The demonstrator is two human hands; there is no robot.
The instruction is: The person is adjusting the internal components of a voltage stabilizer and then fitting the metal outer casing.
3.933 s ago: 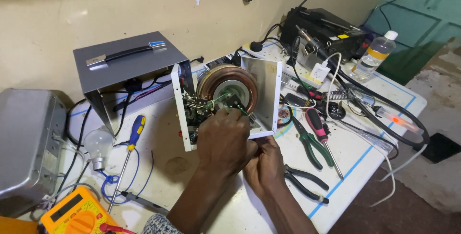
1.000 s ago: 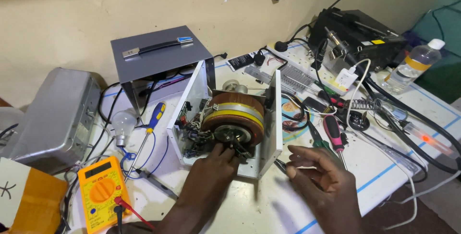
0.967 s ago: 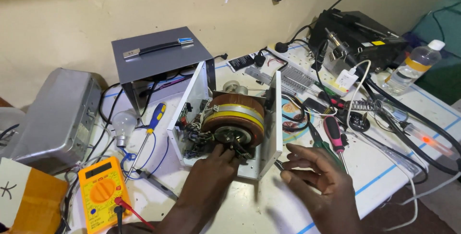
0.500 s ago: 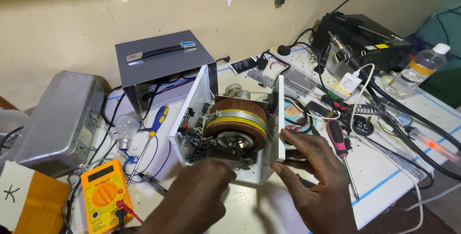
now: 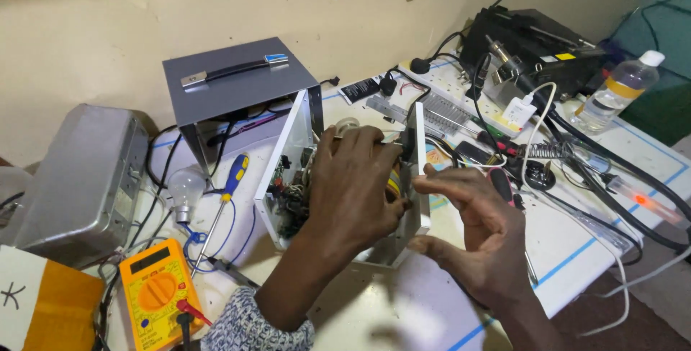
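Note:
An opened white metal chassis [image 5: 282, 155] stands on the workbench, with a copper-wound coil and a small circuit board inside. My left hand [image 5: 354, 185] reaches into it from the front and covers the coil, fingers curled over its top. My right hand [image 5: 475, 230] is at the chassis's right side panel [image 5: 419, 171], thumb under the lower edge and fingers spread near the panel's outer face. Whether the left hand grips the coil is hidden by the hand itself.
A grey metal cover with a handle [image 5: 234, 87] stands behind the chassis. A yellow multimeter [image 5: 155, 295], a screwdriver [image 5: 224, 196], a light bulb [image 5: 183, 185] and a grey box [image 5: 83, 178] lie left. Pliers, cables, a power strip [image 5: 461, 95] and a bottle [image 5: 615, 92] lie right.
My left hand has moved up from the chassis's front edge over the coil, hiding it. My right hand has shifted closer to the right side panel.

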